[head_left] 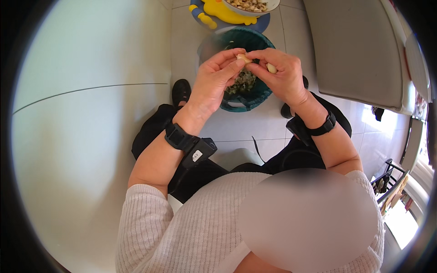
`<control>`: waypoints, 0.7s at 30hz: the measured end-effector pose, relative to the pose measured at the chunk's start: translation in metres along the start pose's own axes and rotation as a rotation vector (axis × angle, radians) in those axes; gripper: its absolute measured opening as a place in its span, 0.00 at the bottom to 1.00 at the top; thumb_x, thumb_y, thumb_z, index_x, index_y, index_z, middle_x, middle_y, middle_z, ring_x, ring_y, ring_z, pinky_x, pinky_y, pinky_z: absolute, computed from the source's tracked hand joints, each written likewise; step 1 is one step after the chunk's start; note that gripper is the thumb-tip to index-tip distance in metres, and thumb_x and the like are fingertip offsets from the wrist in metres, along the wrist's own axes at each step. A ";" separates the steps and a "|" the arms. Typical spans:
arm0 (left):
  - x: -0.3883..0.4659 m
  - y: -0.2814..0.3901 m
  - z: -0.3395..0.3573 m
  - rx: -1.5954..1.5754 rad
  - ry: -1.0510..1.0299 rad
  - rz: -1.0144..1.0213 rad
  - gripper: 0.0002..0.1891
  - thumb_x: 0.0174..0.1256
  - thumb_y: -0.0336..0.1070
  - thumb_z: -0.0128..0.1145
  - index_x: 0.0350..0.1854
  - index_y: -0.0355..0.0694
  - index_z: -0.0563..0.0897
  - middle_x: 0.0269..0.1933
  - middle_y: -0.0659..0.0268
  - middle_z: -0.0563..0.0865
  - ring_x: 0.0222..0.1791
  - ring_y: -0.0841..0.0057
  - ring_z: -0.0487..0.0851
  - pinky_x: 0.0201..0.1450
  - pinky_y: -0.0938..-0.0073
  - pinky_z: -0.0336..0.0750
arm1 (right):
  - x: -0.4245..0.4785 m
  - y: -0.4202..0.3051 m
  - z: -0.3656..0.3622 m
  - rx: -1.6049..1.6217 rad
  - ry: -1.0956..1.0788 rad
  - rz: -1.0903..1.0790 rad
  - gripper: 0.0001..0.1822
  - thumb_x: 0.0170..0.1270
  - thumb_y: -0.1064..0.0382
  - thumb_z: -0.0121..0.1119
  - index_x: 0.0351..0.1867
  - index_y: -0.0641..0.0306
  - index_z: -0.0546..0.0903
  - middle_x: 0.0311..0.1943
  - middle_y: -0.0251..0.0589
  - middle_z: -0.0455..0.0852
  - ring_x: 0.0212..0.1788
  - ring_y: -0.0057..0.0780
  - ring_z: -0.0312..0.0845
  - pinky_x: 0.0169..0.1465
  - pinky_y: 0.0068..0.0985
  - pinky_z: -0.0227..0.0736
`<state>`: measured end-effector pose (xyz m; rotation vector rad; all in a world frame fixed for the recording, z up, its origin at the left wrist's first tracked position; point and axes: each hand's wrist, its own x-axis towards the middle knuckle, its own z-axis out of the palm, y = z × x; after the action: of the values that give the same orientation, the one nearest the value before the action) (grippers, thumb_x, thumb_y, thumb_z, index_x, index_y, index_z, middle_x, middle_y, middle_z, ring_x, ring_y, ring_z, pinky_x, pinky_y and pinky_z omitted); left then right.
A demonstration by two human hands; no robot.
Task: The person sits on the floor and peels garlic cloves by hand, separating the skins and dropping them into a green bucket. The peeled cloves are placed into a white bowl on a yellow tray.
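Observation:
Above a waste bin lined with a teal bag [259, 90], my hands meet at the fingertips. My left hand [216, 73] pinches a small pale piece [244, 58] that looks like a garlic clove, between thumb and fingers. The thumb and index finger of my right hand [281, 73] touch the same piece from the other side. A second smooth, pale clove [271, 68] is tucked in the curled fingers of my right hand. Greenish and whitish scraps [244, 82] lie inside the bin, partly hidden by my hands.
Beyond the bin, a white bowl [252, 13] of small brownish-white pieces stands on a blue and yellow stool or mat [228, 13]. A smooth pale panel [92, 102] rises on the left, a beige upholstered piece [355, 51] on the right. A black rack [389, 181] stands lower right.

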<state>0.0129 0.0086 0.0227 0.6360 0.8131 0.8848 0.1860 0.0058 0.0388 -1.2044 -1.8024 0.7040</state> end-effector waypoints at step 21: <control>-0.003 0.001 0.004 0.674 0.133 0.338 0.12 0.63 0.27 0.59 0.49 0.35 0.82 0.45 0.69 0.85 0.40 0.87 0.79 0.44 0.87 0.73 | -0.001 -0.001 0.002 0.348 -0.041 0.418 0.08 0.59 0.64 0.64 0.36 0.67 0.85 0.25 0.28 0.83 0.29 0.11 0.72 0.33 0.13 0.70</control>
<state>0.0148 0.0059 0.0263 1.3448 1.1569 0.9617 0.1839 0.0046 0.0389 -1.3411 -1.3905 1.2320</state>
